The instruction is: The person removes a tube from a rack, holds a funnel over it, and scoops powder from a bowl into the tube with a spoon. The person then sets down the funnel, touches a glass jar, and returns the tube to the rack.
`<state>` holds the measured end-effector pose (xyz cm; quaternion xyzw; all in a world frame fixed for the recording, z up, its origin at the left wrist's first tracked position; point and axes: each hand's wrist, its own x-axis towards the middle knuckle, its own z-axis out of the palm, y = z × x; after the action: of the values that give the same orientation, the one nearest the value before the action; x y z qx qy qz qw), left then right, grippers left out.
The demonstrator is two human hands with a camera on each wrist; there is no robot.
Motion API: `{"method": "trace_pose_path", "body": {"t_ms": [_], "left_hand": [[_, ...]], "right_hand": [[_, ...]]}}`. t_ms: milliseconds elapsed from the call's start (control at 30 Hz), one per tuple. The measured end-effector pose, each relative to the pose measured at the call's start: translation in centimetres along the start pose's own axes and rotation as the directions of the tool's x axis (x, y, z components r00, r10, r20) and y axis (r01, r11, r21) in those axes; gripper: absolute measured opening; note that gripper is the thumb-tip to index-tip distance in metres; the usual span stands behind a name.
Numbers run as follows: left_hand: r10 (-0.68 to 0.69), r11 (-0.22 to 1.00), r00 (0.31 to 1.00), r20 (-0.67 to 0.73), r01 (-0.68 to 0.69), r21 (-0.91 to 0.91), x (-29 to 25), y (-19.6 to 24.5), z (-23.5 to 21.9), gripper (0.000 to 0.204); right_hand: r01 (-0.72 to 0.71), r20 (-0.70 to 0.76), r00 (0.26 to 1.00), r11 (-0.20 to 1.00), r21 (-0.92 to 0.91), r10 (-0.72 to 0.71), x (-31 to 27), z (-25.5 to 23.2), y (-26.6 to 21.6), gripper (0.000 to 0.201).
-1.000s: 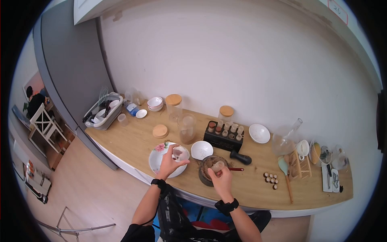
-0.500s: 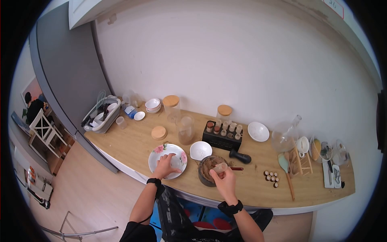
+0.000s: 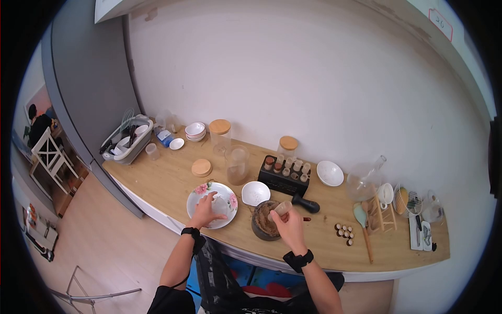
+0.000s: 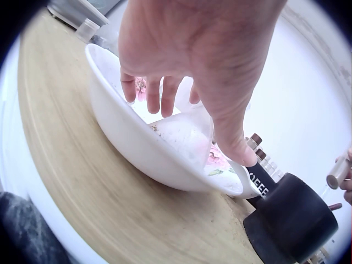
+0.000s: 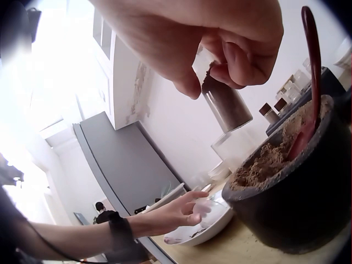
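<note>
My left hand is over the white flowered bowl, fingers spread and thumb apart. A clear plastic piece lies in that bowl below the fingers in the left wrist view. My right hand pinches a small clear vial above the dark mortar. In the right wrist view the vial is tilted, with brown powder inside, held between thumb and fingers of the hand. Brown powder fills the mortar, and a dark red spoon stands in it.
Behind the mortar are a white bowl, a black vial rack and a black-handled tool. A tall clear jar and wooden lid stand behind the flowered bowl. Small corks and utensils lie right.
My left hand has lowered the clear piece into the flowered bowl and let go of it. The right hand still pinches the vial, now tilted differently above the mortar.
</note>
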<state>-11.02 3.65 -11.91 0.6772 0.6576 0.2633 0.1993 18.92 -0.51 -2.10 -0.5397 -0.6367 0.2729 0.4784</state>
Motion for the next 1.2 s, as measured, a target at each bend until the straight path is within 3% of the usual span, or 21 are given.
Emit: {"method": "trace_pose_path", "body": {"t_ms": [133,200,233,300,333,400,433,500,533,600,667,767,967,1067,1133,1200], "left_hand": [[-0.013,1.0,0.999,-0.053,0.013,-0.017,-1.1,0.4,-0.4,0.105],[0.048,0.988,0.964,-0.263,-0.085,-0.131,-2.1,0.2,-0.2,0.105],[0.048,0.988,0.962,-0.269,-0.085,-0.129,-2.6,0.8,-0.5,0.105],[0.134,0.987,0.878,-0.459,-0.161,-0.02,-4.6,3.2,-1.5,0.098],[0.124,0.988,0.878,-0.461,-0.151,-0.022,-5.5,3.9,-1.5,0.098],[-0.051,0.969,0.858,-0.511,-0.081,-0.232,-7.0,4.8,-1.7,0.083],[-0.05,0.97,0.854,-0.517,-0.081,-0.228,-7.4,5.0,-1.5,0.083],[-0.158,0.91,0.863,-0.479,-0.06,-0.409,-9.2,5.4,-0.4,0.063],[-0.162,0.911,0.867,-0.471,-0.052,-0.41,-10.0,5.9,-0.3,0.063],[-0.165,0.903,0.934,-0.316,0.015,-0.429,-10.6,7.0,-0.4,0.049],[-0.154,0.892,0.922,-0.356,-0.025,-0.451,-10.9,7.9,0.0,0.04],[-0.132,0.869,0.952,-0.277,-0.023,-0.494,-10.7,8.3,0.3,0.029],[-0.145,0.846,0.973,-0.182,0.027,-0.532,-11.4,8.7,1.4,0.023],[-0.162,0.827,0.975,-0.152,0.05,-0.561,-11.8,8.5,2.0,0.021],[-0.147,0.844,0.979,-0.14,0.05,-0.534,-12.3,8.9,2.2,0.021],[-0.114,0.863,0.981,-0.156,0.02,-0.505,-11.1,9.0,1.6,0.02]], "right_hand": [[0.063,-0.016,0.998,0.994,-0.085,-0.065,2.8,1.1,0.4,0.031],[0.081,0.008,0.997,0.988,-0.133,-0.081,3.8,1.8,1.0,0.033],[0.099,-0.014,0.995,0.983,-0.157,-0.102,4.6,2.4,1.4,0.031],[0.124,-0.049,0.99,0.978,-0.166,-0.134,5.5,3.6,2.4,0.031],[0.125,-0.038,0.99,0.978,-0.165,-0.133,5.6,3.7,2.7,0.031],[0.122,0.104,0.99,0.958,-0.258,-0.098,5.8,3.8,3.0,0.032],[0.129,0.106,0.989,0.959,-0.253,-0.105,6.3,3.9,2.8,0.032],[0.127,0.092,0.99,0.966,-0.226,-0.109,6.2,3.5,2.9,0.031],[0.118,0.094,0.991,0.967,-0.227,-0.099,5.9,3.4,3.1,0.031],[0.042,0.102,0.995,0.982,-0.184,-0.024,6.5,3.2,3.0,0.031],[0.04,0.12,0.993,0.981,-0.191,-0.017,6.3,3.1,3.3,0.031],[0.043,0.142,0.99,0.979,-0.197,-0.015,6.7,3.0,3.3,0.032],[0.087,0.168,0.984,0.974,-0.21,-0.051,6.2,1.8,1.3,0.032],[0.027,0.048,0.999,0.995,-0.092,-0.023,5.4,1.3,0.2,0.032],[0.161,0.171,0.978,0.956,-0.245,-0.12,4.6,1.5,1.7,0.031],[0.165,0.092,0.985,0.963,-0.212,-0.149,4.4,1.4,2.1,0.031]]}}
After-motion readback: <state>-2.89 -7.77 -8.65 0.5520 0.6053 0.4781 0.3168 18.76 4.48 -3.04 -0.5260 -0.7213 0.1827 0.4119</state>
